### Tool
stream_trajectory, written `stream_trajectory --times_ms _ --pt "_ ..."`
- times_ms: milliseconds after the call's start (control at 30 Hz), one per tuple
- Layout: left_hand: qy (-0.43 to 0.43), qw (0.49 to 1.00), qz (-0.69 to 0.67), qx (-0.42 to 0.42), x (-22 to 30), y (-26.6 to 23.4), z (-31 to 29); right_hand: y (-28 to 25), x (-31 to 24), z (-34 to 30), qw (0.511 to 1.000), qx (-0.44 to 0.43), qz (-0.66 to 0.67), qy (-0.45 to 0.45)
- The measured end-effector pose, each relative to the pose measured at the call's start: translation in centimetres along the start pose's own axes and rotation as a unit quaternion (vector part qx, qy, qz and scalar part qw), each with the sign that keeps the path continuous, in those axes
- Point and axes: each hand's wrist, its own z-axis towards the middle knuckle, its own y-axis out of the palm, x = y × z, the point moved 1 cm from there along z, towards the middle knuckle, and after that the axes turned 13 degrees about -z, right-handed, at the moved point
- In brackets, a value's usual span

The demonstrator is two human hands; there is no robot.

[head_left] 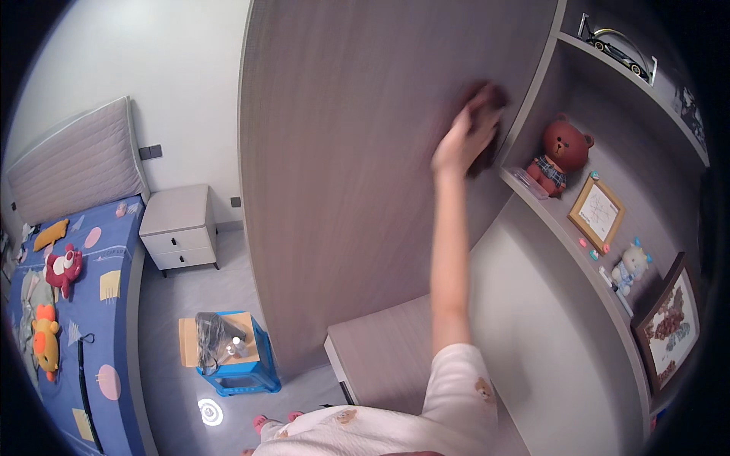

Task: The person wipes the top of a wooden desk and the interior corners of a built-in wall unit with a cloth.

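My right hand [465, 140] reaches up and presses a dark red cloth [487, 99] against the wood-grain cabinet side panel [342, 167]. Its fingers lie over the cloth, and both are somewhat smeared by motion. The hand is close to the edge where the panel meets the open shelves. Cloth shows above and to the right of the fingers. My right arm stretches up from a pale sleeve with a bear print. My left hand is out of view.
A shelf [566, 216] on the right holds a brown bear figure [564, 148], a small picture frame [598, 215] and a larger one [669, 327]. Left are a blue stool [262, 353] with bottles, a nightstand [179, 224] and a bed [114, 319]. Below the panel sits a low wooden cabinet [388, 342].
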Motion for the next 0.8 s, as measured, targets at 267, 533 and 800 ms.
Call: stream_trajectory --times_ms 267,533,800 --pt "-0.015 1.000 0.013 0.000 -2.2 -0.3 0.5 0.1 -4.4 1.5 0.991 -0.009 0.039 -0.125" --pt "0.063 0.997 0.045 -0.013 -5.0 -2.4 2.4 0.2 -4.6 -16.5 0.912 -0.274 -0.089 -0.291" --pt "-0.043 0.997 -0.058 0.023 -9.1 -2.6 5.0 -1.0 -8.3 15.3 0.991 0.102 -0.044 -0.077"
